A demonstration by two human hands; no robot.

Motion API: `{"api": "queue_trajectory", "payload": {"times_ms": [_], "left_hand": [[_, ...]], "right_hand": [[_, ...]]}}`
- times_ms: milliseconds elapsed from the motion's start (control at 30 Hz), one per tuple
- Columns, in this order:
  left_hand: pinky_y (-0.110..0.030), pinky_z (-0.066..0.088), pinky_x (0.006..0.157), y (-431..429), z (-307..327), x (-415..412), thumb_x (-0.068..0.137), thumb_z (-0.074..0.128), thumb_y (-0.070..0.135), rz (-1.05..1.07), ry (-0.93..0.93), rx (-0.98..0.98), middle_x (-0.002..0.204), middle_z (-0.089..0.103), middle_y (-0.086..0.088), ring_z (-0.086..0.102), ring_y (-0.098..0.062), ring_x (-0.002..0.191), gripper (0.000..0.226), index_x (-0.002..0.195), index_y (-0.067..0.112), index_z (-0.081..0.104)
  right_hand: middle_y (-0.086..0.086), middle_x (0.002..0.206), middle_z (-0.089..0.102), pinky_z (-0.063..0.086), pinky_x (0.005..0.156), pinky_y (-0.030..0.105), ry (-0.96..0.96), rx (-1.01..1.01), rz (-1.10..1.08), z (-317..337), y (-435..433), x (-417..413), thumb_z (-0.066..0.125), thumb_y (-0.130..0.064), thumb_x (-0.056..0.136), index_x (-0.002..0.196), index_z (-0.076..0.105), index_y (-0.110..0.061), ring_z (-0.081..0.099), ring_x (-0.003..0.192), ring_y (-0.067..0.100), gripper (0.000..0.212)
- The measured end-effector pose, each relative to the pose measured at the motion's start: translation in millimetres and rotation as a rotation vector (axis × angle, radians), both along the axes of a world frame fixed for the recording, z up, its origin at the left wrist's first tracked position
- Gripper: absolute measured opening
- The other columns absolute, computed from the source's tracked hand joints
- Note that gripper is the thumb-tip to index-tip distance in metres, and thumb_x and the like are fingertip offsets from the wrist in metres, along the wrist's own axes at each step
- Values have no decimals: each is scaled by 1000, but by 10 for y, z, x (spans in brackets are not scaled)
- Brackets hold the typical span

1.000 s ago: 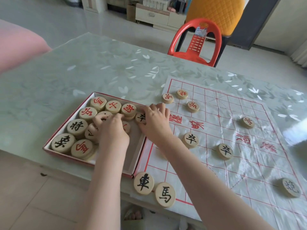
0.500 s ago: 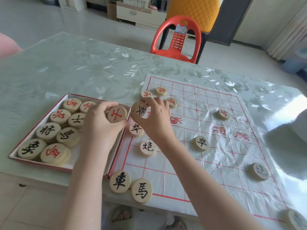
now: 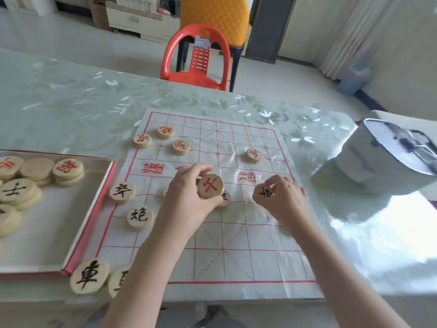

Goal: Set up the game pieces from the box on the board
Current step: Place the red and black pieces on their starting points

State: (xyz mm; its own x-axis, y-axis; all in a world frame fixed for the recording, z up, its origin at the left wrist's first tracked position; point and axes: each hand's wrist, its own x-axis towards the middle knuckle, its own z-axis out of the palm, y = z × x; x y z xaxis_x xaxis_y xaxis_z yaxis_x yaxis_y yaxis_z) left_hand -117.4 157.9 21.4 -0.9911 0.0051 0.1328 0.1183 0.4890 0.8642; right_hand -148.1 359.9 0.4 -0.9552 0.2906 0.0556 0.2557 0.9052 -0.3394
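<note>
The red-marked piece (image 3: 210, 189) was pinched in the left hand (image 3: 186, 204) over the middle of the board (image 3: 238, 266). The right hand (image 3: 286, 202) pinched a black-marked piece (image 3: 263, 193) near its right edge. Set down carelessly, either could have knocked the half-hidden piece (image 3: 226, 198) between them off its point.

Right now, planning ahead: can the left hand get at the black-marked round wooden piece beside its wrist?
Probably yes: nothing lies between the black-marked piece and the left hand, though its fingers grip a red-marked wooden disc.
</note>
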Motion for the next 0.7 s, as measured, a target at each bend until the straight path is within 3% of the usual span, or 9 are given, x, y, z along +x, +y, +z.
{"api": "queue_trajectory", "payload": {"times_ms": [67, 200, 300, 400, 467, 533, 567, 700], "left_hand": [[-27, 49, 89, 97, -28, -2, 67, 80, 21, -22, 2, -18, 114, 54, 10, 54, -5, 101, 58, 118, 29, 54], [-20, 48, 86, 180, -90, -30, 67, 80, 20, -39, 10, -39, 113, 55, 10, 54, -4, 100, 59, 119, 28, 53], [-19, 47, 84, 208, -115, -41, 67, 80, 19, -42, 4, -53, 111, 55, 11, 54, -4, 99, 60, 119, 29, 53], [-22, 49, 85, 230, -129, -55, 67, 80, 18, -44, 4, -44, 110, 56, 11, 55, -3, 99, 60, 119, 30, 52], [-16, 47, 82, 235, -135, -77, 67, 79, 17, -46, 18, -38, 109, 56, 12, 55, -3, 100, 61, 120, 29, 51], [-11, 44, 80, 241, -132, -100, 69, 78, 16, -48, 36, -35, 109, 57, 12, 54, -4, 102, 62, 122, 29, 49], [-11, 45, 79, 240, -130, -114, 70, 78, 15, -44, 47, -26, 110, 58, 12, 55, -4, 102, 63, 124, 28, 49], [-23, 50, 87, 213, -105, -169, 72, 76, 13, -26, 96, 18, 112, 61, 7, 57, -9, 104, 66, 130, 23, 46]], "right_hand": [[-1, 103, 65, 29, 96, 35, -12, 84, -15, -51, 63, 16, 49, -39, 81, 103, 60, -21, 47, 105, 25, 30], [2, 106, 64, 23, 96, 36, -37, 150, -24, -123, 99, 30, 47, -37, 82, 99, 64, -20, 42, 106, 26, 30], [2, 113, 58, 19, 95, 35, -71, 137, 5, -174, 111, 49, 48, -42, 83, 109, 62, -21, 38, 110, 26, 35], [0, 127, 51, 15, 99, 35, -67, 49, 35, -133, 125, 78, 54, -48, 83, 123, 56, -24, 33, 121, 25, 46], [-5, 119, 56, 27, 101, 31, 76, -161, 61, 2, 79, 85, 55, -43, 87, 117, 60, -23, 43, 115, 20, 37], [-8, 97, 65, 43, 79, 18, 123, -491, 156, 169, -53, 83, 53, -34, 91, 104, 66, -20, 58, 88, 11, 24], [-8, 90, 67, 45, 66, 17, 91, -628, 218, 245, -142, 75, 52, -33, 92, 99, 67, -20, 60, 75, 9, 21], [2, 81, 69, 45, 46, 20, -47, -769, 363, 346, -435, -2, 59, -23, 88, 101, 65, -16, 62, 58, 11, 16]]}}
